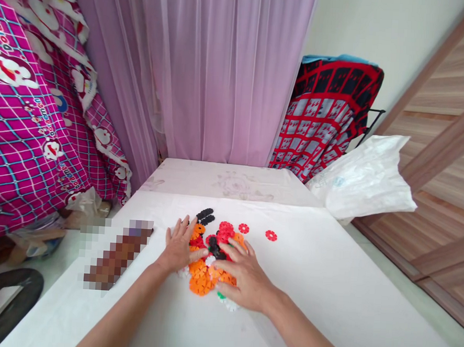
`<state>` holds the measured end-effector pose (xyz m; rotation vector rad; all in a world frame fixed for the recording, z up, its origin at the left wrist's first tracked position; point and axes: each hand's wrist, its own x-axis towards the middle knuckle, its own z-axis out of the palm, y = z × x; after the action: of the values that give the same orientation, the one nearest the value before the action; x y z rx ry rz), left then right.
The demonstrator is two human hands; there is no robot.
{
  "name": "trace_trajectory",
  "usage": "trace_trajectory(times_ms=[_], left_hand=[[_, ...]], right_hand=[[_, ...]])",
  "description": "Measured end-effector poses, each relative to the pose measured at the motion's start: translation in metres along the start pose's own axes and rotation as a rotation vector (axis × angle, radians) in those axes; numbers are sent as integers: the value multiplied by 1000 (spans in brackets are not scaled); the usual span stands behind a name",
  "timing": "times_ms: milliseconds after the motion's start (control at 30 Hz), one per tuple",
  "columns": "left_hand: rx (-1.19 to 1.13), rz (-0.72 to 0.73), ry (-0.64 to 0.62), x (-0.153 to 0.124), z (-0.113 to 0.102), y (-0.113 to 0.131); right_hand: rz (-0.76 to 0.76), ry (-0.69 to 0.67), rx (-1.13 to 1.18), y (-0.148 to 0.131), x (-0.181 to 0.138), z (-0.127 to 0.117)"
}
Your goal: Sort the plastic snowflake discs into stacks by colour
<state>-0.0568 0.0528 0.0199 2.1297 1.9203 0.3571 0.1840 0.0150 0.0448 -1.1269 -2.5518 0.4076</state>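
Observation:
A heap of small plastic snowflake discs (211,248) in orange, red, black, white and green lies on the white table (327,284). My left hand (179,246) rests flat on the heap's left edge, fingers spread. On the heap's right side lies my right hand (245,276), fingers stretched over the orange and red pieces. Two loose red discs (271,235) lie just right of the heap, apart from both hands. A few black discs (205,215) sit at the heap's far edge.
A pixelated patch (117,253) covers something at the table's left. A white plastic bag (365,179) sits at the far right corner. A red patterned blanket (325,121) hangs behind, next to a pink curtain (206,72). A magenta bedcover (35,114) is on the left.

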Motion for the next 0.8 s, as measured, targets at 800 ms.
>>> trace_trajectory(times_ms=[800], left_hand=[[-100, 372, 50, -11, 1, 38]], right_hand=[[395, 403, -158, 87, -5, 11]])
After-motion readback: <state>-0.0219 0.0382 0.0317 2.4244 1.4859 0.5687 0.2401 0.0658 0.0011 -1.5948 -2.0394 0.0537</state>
